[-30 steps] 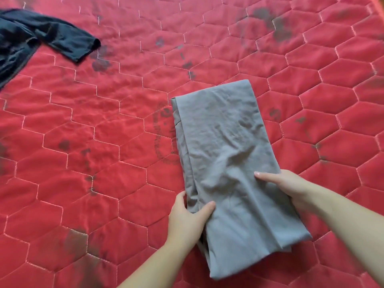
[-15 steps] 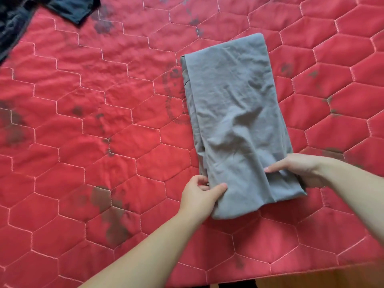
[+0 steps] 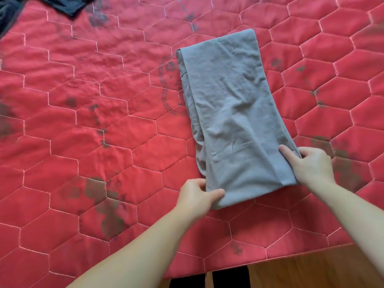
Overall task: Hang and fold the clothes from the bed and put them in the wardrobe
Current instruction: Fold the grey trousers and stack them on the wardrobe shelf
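Lying at the far left of the quilted red bedcover (image 3: 87, 125), well apart from the grey garment (image 3: 232, 113) that anchors this scene, a dark garment (image 3: 62, 5) is waiting at the upper corner, only partly in view. Moving toward the grey garment, the left hand (image 3: 198, 195) is pinching its near left corner, thumb on top and fingers curled under the fabric, seemingly to lift that end for another fold. The grey garment itself is resting on the bedcover as a long, narrow strip, already doubled lengthwise, running away from the person and slightly leftward; its cloth is looking thin, soft and lightly creased, with layered edges showing along its left side. On the garment's near right edge, the right hand (image 3: 311, 165) is gripping the cloth, forefinger stretched flat across the top while the remaining fingers are curling around the edge, likely keeping the layers aligned. Beyond the garment's near end, the bedcover's hem is meeting a wooden surface (image 3: 311, 273).
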`<state>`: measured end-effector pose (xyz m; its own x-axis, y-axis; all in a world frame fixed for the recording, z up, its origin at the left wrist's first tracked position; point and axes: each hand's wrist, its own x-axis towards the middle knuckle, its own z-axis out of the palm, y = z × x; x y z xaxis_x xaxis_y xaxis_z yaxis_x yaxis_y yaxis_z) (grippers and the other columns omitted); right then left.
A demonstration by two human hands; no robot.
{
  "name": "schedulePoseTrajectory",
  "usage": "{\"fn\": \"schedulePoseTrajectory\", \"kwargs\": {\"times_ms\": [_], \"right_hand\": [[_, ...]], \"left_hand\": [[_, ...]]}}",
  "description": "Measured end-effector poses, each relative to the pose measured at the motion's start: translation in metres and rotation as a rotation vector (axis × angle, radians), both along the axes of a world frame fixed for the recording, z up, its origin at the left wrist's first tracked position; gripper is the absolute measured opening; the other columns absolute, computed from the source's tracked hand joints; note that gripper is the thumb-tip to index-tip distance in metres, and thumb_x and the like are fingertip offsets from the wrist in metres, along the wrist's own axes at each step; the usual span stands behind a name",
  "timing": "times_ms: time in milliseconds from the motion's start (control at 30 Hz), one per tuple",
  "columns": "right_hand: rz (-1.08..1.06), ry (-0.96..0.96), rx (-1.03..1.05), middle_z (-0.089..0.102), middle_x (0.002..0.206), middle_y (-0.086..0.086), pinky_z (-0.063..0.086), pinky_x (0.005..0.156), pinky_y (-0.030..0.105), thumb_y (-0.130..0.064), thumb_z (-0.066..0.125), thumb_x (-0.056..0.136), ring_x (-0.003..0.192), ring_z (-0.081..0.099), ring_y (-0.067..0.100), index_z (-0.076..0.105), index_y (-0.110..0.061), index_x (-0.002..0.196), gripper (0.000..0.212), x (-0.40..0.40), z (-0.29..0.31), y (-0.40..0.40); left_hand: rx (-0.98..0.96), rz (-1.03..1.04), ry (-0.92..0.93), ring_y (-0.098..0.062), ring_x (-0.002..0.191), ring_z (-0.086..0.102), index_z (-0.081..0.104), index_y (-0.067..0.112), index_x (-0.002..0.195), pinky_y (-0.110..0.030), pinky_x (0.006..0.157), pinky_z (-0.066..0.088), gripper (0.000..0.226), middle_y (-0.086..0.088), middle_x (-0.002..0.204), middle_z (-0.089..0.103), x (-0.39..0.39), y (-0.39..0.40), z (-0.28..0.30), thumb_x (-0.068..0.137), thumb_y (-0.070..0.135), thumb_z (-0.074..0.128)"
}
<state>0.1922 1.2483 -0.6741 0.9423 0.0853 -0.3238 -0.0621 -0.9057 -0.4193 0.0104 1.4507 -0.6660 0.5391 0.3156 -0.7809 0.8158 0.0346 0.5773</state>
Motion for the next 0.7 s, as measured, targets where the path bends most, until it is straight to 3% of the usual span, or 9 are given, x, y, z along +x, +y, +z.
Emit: {"fn": "schedulePoseTrajectory", "kwargs": {"times_ms": [67, 167, 267, 333, 400, 533, 600, 700], "right_hand": [[-0.01, 0.013, -0.039, 0.032, 0.042, 0.005, 0.026, 0.047, 0.038, -0.053, 0.063, 0.084, 0.046, 0.034, 0.025, 0.032, -0.01, 0.047, 0.065, -0.006, -0.005, -0.001], [-0.077, 0.062, -0.103, 0.045, 0.049, 0.011, 0.031, 0.052, 0.04, -0.057, 0.059, 0.085, 0.056, 0.045, 0.035, 0.038, -0.008, 0.051, 0.063, -0.017, -0.011, 0.002], [-0.018, -0.095, -0.144, 0.059, 0.092, 0.016, 0.041, 0.072, 0.043, -0.046, 0.066, 0.082, 0.087, 0.055, 0.039, 0.056, -0.015, 0.083, 0.032, -0.021, -0.008, 0.01], [0.1, -0.272, -0.127, 0.052, 0.116, 0.014, 0.041, 0.085, 0.048, -0.034, 0.07, 0.078, 0.105, 0.051, 0.038, 0.056, -0.02, 0.112, 0.04, -0.025, -0.002, 0.021], [0.317, -0.389, -0.038, 0.053, 0.125, 0.011, 0.04, 0.089, 0.048, -0.035, 0.061, 0.079, 0.111, 0.05, 0.035, 0.057, -0.022, 0.122, 0.046, -0.036, 0.006, 0.042], [0.824, -0.382, 0.04, 0.051, 0.141, 0.009, 0.041, 0.098, 0.048, -0.038, 0.046, 0.085, 0.125, 0.05, 0.033, 0.06, -0.023, 0.131, 0.05, -0.065, 0.008, 0.087], [0.871, -0.351, 0.075, 0.048, 0.146, 0.006, 0.04, 0.101, 0.048, -0.038, 0.043, 0.088, 0.131, 0.047, 0.031, 0.056, -0.022, 0.135, 0.051, -0.07, 0.007, 0.103], [0.808, -0.19, 0.084, 0.037, 0.154, 0.001, 0.028, 0.108, 0.044, -0.045, 0.036, 0.091, 0.142, 0.032, 0.024, 0.045, -0.027, 0.143, 0.056, -0.064, 0.006, 0.122]], "left_hand": [[0.114, -0.124, 0.026, -0.012, 0.073, 0.067, 0.075, 0.019, 0.08, -0.028, 0.066, 0.051, 0.014, 0.007, 0.077, 0.074, -0.005, 0.006, -0.006, 0.074, 0.031, 0.079], [0.219, -0.245, 0.096, -0.017, 0.074, 0.065, 0.068, 0.018, 0.074, -0.029, 0.06, 0.045, 0.023, 0.004, 0.073, 0.069, -0.002, 0.006, -0.01, 0.073, 0.038, 0.078], [0.218, -0.121, 0.034, -0.011, 0.081, 0.065, 0.063, 0.021, 0.088, -0.028, 0.069, 0.051, 0.038, 0.007, 0.088, 0.068, 0.001, 0.006, -0.008, 0.065, 0.042, 0.084], [0.136, 0.178, -0.067, -0.009, 0.089, 0.064, 0.053, 0.021, 0.103, -0.029, 0.081, 0.053, 0.056, 0.005, 0.102, 0.064, 0.005, 0.006, -0.006, 0.062, 0.036, 0.089], [-0.001, 0.421, -0.101, -0.006, 0.092, 0.063, 0.045, 0.023, 0.116, -0.03, 0.087, 0.052, 0.066, 0.006, 0.11, 0.06, 0.013, 0.003, -0.004, 0.067, 0.023, 0.089], [-0.2, 0.425, -0.12, -0.021, 0.102, 0.069, 0.057, 0.011, 0.117, -0.039, 0.092, 0.054, 0.052, -0.006, 0.109, 0.071, 0.024, -0.002, -0.011, 0.072, 0.011, 0.084], [-0.276, 0.421, -0.141, -0.027, 0.103, 0.069, 0.062, 0.011, 0.113, -0.042, 0.092, 0.055, 0.045, -0.009, 0.105, 0.074, 0.022, -0.001, -0.015, 0.072, 0.011, 0.08], [-0.306, 0.386, -0.156, -0.023, 0.097, 0.071, 0.066, 0.015, 0.107, -0.038, 0.086, 0.057, 0.038, -0.007, 0.1, 0.075, 0.021, 0.002, -0.023, 0.07, 0.014, 0.075]]}}
